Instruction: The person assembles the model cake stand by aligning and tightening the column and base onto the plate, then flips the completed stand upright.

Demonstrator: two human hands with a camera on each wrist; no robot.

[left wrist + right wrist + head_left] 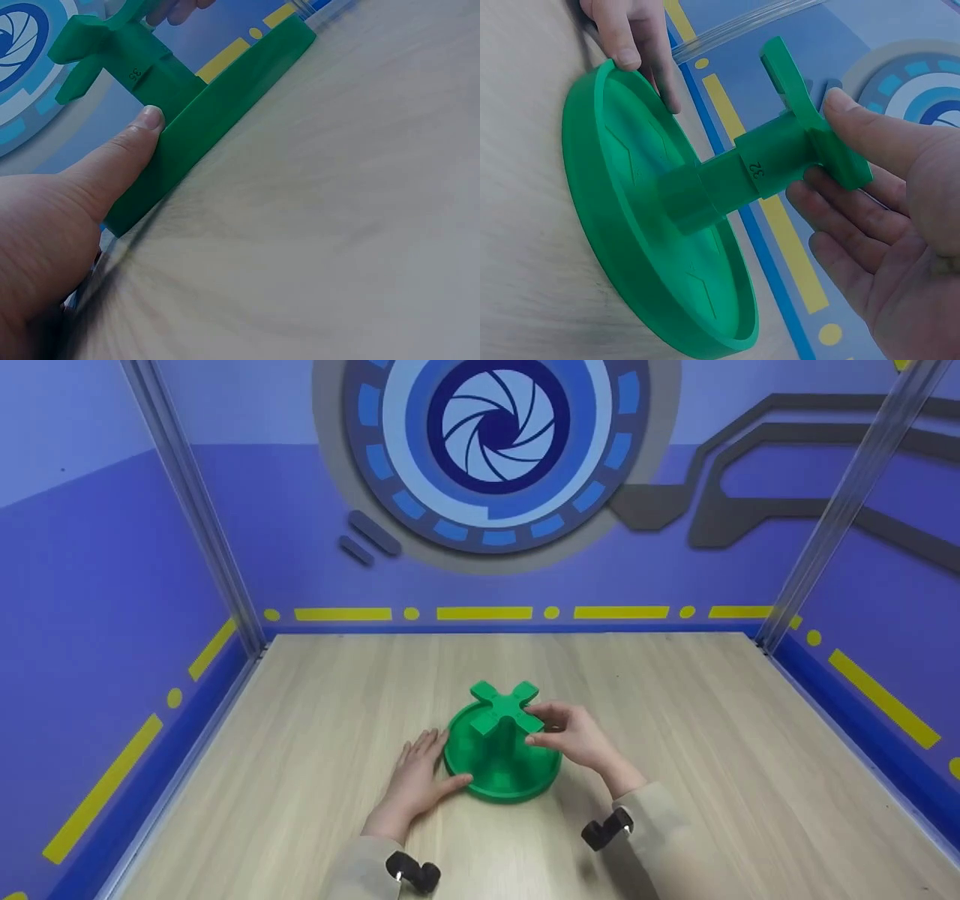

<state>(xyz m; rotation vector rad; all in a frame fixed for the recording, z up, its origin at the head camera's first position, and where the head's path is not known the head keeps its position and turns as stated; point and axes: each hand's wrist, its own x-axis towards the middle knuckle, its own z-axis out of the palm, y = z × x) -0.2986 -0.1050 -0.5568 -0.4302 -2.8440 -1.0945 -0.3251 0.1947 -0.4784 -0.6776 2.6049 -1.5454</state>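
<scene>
A round green dish-like base (504, 789) with a raised rim stands on the table. From its middle rises a stepped green stem (735, 172) bearing small dark markings. A green four-armed cross handle (506, 707) tops the stem. My right hand (579, 739) pinches one arm of the handle, its thumb on the near face and its fingers behind, as the right wrist view shows. At the left side of the base rests my left hand (420, 780), fingers nearly straight along the outside and thumb touching the rim (176, 142). Handle, stem and base look joined.
The light wood table (675, 780) meets blue printed walls (285, 532) at the back and sides. Metal posts (202, 502) rise at both back corners. Black wrist straps (412, 874) sit on both sleeves.
</scene>
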